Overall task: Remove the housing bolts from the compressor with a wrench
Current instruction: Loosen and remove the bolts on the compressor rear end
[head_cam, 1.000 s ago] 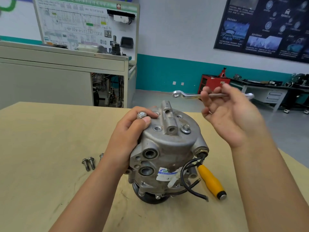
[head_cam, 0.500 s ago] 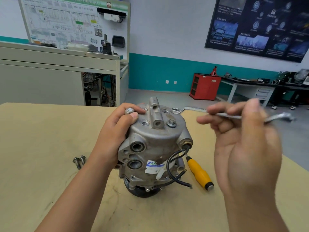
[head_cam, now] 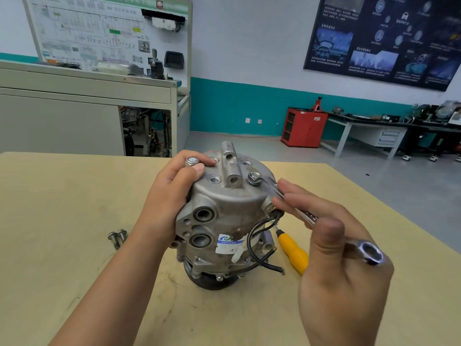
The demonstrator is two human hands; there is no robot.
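A workshop fills my feed: a teal-banded wall, a red metal cabinet (head_cam: 303, 127) at the back, and up close a pale wooden tabletop (head_cam: 62, 208). Near its middle stands the grey cast-metal compressor (head_cam: 224, 211), end cover up, so the housing bolts face the camera.

The left hand (head_cam: 167, 196) is wrapped around the upper left side of the body, its thumb laid against a raised silver bolt (head_cam: 192, 161). I take that grip to be there to stop the casting twisting once torque goes in.

The right hand (head_cam: 336, 265) pinches the shank of a polished steel double-ring wrench (head_cam: 303, 216) between thumb and fingers. The far ring is dropped over the hex-head bolt (head_cam: 255, 176) on the right of the cover, and the near ring sticks out past the thumb. Holding so far back gives leverage, I judge. Whether the ring is fully seated, I cannot tell.

At least two empty bolt holes (head_cam: 214, 179) show in the cover. Two loose flanged bolts (head_cam: 117, 237) lie on the table to the left, well apart from the compressor. A yellow-handled screwdriver (head_cam: 293, 253) lies just beside the base on the right, partly behind the black wire loops (head_cam: 252, 236).
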